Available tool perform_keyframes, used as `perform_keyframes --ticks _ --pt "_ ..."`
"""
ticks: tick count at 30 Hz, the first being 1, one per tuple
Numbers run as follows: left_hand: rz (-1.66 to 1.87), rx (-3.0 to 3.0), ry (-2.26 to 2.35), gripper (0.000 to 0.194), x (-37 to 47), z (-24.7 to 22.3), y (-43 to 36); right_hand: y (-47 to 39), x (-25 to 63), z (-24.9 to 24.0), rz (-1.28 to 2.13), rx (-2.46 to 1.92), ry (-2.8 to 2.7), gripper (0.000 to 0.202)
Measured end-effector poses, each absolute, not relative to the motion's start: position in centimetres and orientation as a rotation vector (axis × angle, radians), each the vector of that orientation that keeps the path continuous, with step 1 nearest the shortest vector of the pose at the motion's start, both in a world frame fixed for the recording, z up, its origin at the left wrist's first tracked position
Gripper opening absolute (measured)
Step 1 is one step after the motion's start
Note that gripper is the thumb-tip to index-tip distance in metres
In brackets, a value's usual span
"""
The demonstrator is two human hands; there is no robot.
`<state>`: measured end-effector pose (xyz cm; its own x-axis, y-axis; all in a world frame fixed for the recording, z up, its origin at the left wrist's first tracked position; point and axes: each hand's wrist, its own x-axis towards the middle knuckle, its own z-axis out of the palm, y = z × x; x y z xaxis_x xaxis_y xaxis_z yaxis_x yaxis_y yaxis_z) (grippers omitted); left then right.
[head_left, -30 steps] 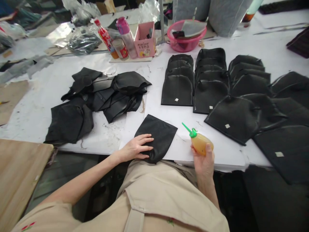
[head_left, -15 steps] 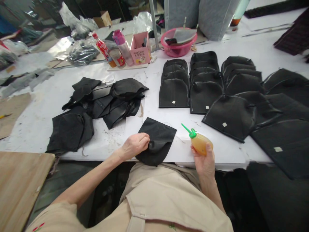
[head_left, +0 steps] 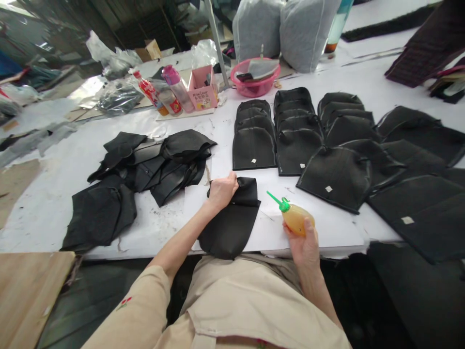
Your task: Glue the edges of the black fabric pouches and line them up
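Note:
A black leather-like piece [head_left: 228, 230] with a rounded near end lies in front of me at the table's edge. My left hand [head_left: 223, 190] is closed on its far part, where a flap is folded over; the fingertips are partly hidden. In my right hand [head_left: 304, 242] is a squeeze bottle [head_left: 298, 219] of amber liquid with a green cap and spout. The bottle is tilted, its spout pointing up and left, apart from the black piece.
A loose heap of black pieces [head_left: 156, 162] lies at left. Overlapping rows of black pieces [head_left: 254, 145], some with small white tags, cover the right side. Behind stand a pink basin [head_left: 254, 88], a pink box [head_left: 202, 92] and bottles [head_left: 178, 87]. A wooden board [head_left: 32, 295] is at lower left.
My left hand has moved away from me and slightly right, and the far part of the black piece is now folded over. My right hand still holds the bottle. The view has shifted slightly.

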<state>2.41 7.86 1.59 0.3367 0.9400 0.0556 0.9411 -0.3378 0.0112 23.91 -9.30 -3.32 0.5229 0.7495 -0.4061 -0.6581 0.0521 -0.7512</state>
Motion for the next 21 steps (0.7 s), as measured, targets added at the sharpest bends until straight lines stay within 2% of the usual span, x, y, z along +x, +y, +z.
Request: perform_keyframes --ticks 5,8,11,13,17,21 --pt "-0.605 -2.665 -1.845 0.011 0.9 -2.7 6.8 -9.4 24.0 -3.4 1.108 -1.059 -0.114 0.052" --pt "-0.885 -2.736 -1.708 0.026 -0.7 -3.4 6.0 -9.4 24.0 -3.4 1.109 -1.06 -0.109 0.053" --pt "-0.822 -2.805 -1.48 0.042 -1.8 -3.3 4.8 -9.3 24.0 -3.4 1.116 -1.059 -0.097 0.056" --pt "-0.723 -2.828 -1.356 0.045 -2.4 -3.3 3.8 -9.3 24.0 -3.3 1.124 -1.051 -0.097 0.057" --pt "-0.624 -2.825 -1.357 0.02 -4.0 -3.1 2.2 -9.3 24.0 -3.2 1.123 -1.039 -0.12 0.055" --pt "-0.558 -2.938 -1.478 0.024 -5.9 -1.3 3.2 -9.2 24.0 -3.1 1.124 -1.055 -0.145 0.055"
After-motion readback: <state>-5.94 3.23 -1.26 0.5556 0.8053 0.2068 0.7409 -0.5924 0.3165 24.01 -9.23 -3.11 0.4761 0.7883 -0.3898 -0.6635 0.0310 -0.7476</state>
